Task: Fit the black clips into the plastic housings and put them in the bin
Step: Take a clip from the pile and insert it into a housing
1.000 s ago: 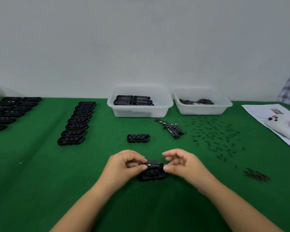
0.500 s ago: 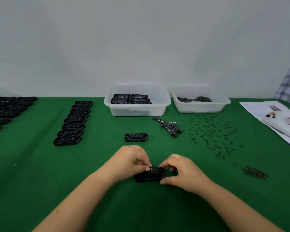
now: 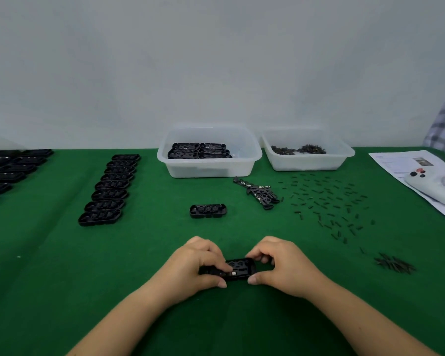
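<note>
Item: plastic housing, black, oblong. It lies low on the green desk directly before you, long axis running left to right, cavities facing up.

Grip: your left hand covers its left end, fingers curled down onto the top where the black clip sits along the near edge; your right hand pinches its right end, thumb on the near side. Both hands are clenched on the housing, equally near.

Judgement: the clip looks partly seated; pressing should go straight down, along that near edge.

Beyond the housing: a spare housing just behind it; further behind, the bin holding finished pieces. Right of the bin, a second tub of small parts. Between housing and tub, loose clips.
</note>
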